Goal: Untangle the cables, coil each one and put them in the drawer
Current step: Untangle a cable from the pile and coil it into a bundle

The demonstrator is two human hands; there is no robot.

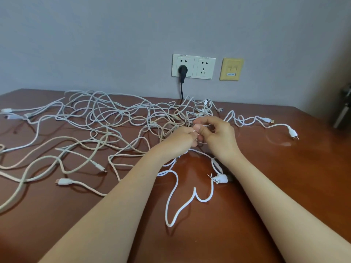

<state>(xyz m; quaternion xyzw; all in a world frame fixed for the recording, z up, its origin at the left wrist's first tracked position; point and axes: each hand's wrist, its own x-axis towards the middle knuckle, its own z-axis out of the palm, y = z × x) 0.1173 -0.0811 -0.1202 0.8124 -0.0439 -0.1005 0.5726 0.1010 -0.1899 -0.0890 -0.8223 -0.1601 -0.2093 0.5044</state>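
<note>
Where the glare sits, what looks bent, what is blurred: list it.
Head view: pale glare patches lie on the glossy red-brown wooden table beside the white two-pin plug; same view, the wide-angle lens bends the table's far edge; soft shadows fall under the tangle of white and beige cables; the dark object at the right edge is blurred.

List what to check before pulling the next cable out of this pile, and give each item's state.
1. Grip: left hand and right hand both pinch a thin cable at the knot: ok.
2. That cable's free end traced: cannot tell.
3. Pile of cables loosened: heavily crossed on the table: not ok.
4. Any cable coiled: none: not ok.
5. Drawer ready: not in view: cannot tell.
</note>
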